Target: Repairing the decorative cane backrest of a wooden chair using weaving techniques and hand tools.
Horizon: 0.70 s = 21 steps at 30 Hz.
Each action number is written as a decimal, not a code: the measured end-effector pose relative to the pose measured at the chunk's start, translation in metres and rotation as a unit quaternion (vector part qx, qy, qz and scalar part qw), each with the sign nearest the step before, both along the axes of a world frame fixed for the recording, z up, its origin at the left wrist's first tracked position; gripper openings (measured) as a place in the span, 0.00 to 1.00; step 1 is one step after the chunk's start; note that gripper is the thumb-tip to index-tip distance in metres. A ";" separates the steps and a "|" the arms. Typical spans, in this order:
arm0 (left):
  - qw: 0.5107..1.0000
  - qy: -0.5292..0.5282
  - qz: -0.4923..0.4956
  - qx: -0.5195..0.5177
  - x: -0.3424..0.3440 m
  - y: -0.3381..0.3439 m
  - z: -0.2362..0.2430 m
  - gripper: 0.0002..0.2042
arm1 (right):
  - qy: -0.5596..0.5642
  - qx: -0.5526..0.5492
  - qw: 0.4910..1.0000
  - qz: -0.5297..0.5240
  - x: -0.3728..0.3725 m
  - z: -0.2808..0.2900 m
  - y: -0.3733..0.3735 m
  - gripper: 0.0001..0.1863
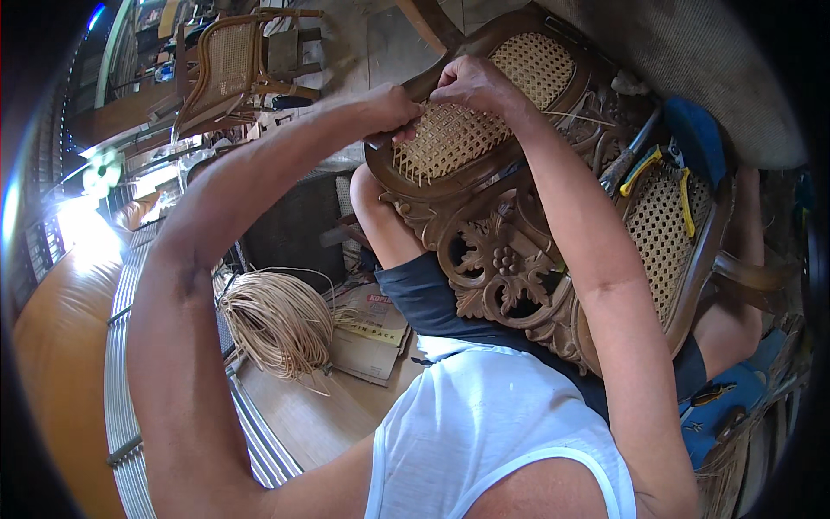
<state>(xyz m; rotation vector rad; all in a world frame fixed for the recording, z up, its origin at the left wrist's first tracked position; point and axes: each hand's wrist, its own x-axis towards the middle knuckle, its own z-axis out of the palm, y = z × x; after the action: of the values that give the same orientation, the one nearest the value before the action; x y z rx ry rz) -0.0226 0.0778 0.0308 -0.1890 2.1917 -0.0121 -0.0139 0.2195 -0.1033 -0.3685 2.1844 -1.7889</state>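
Head view: At the upper left of a carved frame (pixel 502 259), the left hand (pixel 396 112) curls its fingers and the right hand (pixel 475 84) bunches its fingertips at the frame's cane panel (pixel 454 138); what either pinches cannot be told. Pliers (pixel 641 170) rest on the frame's right side.

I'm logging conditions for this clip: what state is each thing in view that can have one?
Left hand: fingers curled, grip unclear
Right hand: fingers bent inward, grip unclear
Cane panel by the hands: woven, loose ends at lower left
Other cane panel: woven
Yellow-handled pliers: handles spread
Cane bundle: coiled, some ends stray
Carved wooden frame: resting across dark shorts
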 end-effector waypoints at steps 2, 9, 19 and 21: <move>0.999 0.019 -0.007 0.036 0.001 -0.023 -0.016 0.19 | 0.017 0.026 0.999 -0.040 -0.001 0.000 -0.007 0.12; 0.994 0.008 -0.108 -0.016 -0.010 0.002 -0.008 0.19 | 0.001 -0.097 0.993 -0.067 0.011 -0.010 -0.001 0.09; 0.896 0.102 -0.422 -0.091 -0.009 0.004 -0.008 0.15 | 0.044 -0.011 0.995 -0.089 0.013 -0.019 -0.017 0.10; 0.912 0.097 -0.393 -0.062 -0.014 -0.007 -0.009 0.15 | 0.059 0.009 0.992 -0.114 0.014 -0.013 -0.019 0.10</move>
<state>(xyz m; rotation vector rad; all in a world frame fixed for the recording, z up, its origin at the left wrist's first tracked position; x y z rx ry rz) -0.0366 0.0706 0.0219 0.6578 2.3225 -0.6052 -0.0002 0.2009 -0.1164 -0.2334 2.4066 -1.9072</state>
